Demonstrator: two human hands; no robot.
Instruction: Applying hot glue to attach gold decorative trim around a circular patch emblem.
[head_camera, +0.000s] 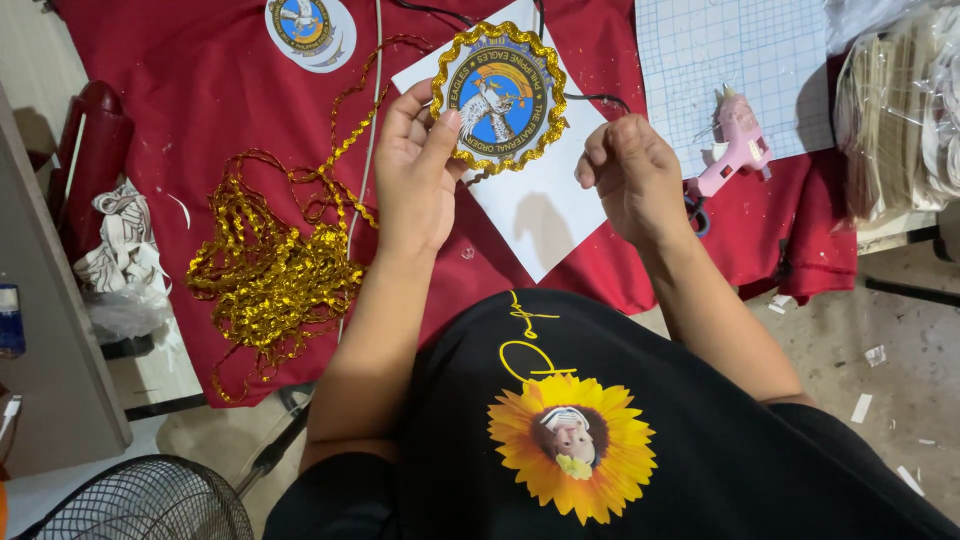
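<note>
1. The left hand (415, 185) is holding a round badge (499, 98) above the worktop, its thumb pressing on the badge's lower left rim and its fingers curling behind it; the grip is closing on the badge edge.
2. The badge is showing a blue centre with a bird picture, and gold trim is running all round its rim.
3. The right hand (635, 175) is hovering just right of the badge with its fingers curled in towards the palm; I cannot tell whether anything is pinched in that grip, and it is not touching the badge.
4. The badge is sitting over a white sheet of paper (540, 205), which is lying on the red cloth (220, 90) covering the worktop, near the middle of the front edge.
5. A loose heap of gold trim (265, 265) is lying on the cloth towards the worktop's left edge, with a strand trailing up towards the badge.
6. A pink glue gun (735, 145) is resting just right of the right hand, its nozzle lying on a gridded cutting mat (700, 50) at the far right corner.
7. A second round badge (310, 28) is lying at the far edge of the cloth, well apart from both hands.
8. A dark cord (590, 98) is running behind the held badge.
</note>
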